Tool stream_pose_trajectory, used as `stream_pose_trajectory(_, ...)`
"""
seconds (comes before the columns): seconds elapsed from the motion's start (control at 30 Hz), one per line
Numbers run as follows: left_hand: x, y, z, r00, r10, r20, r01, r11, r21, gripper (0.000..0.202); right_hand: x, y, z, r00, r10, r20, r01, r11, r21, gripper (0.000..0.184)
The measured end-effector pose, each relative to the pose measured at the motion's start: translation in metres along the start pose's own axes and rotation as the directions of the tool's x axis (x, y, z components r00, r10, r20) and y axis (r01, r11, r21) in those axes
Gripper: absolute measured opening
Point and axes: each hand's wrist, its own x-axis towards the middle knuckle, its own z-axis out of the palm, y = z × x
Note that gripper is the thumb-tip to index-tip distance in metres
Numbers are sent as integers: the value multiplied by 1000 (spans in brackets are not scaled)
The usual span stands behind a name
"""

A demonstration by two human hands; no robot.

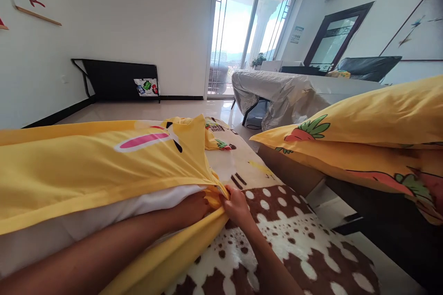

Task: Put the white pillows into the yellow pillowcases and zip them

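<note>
A yellow duvet cover [104, 161] with a pink-and-white bunny ear print lies over a white quilt [145, 203], which shows through the cover's open side. My left hand [197, 206] reaches into that opening, by the cover's corner. Its fingers look curled and are partly hidden in folds of fabric, so what they hold cannot be made out. My right hand [237, 205] is closed on the gathered edge of the cover at the same corner, just right of my left hand. Below both hands lies a brown-and-cream spotted blanket [287, 225].
Yellow carrot-print pillows [363, 147] rest on a dark piece of furniture [384, 225] at the right. Behind stands a table under plastic sheeting [277, 87]. A black folded frame [117, 80] leans against the back wall, left of the glass sliding doors [242, 32].
</note>
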Motion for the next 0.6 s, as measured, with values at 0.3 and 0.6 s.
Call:
stream_pose_trajectory(0.3,0,0,-2,981,189,-36,-187,981,49,36,-3,3,10,999,-7,-50,24,935,353,25)
stream_pose_trajectory(0.6,10,-14,29,999,-12,-50,5,992,-130,38,-11,-14,6,985,128,113,-169,641,749,31)
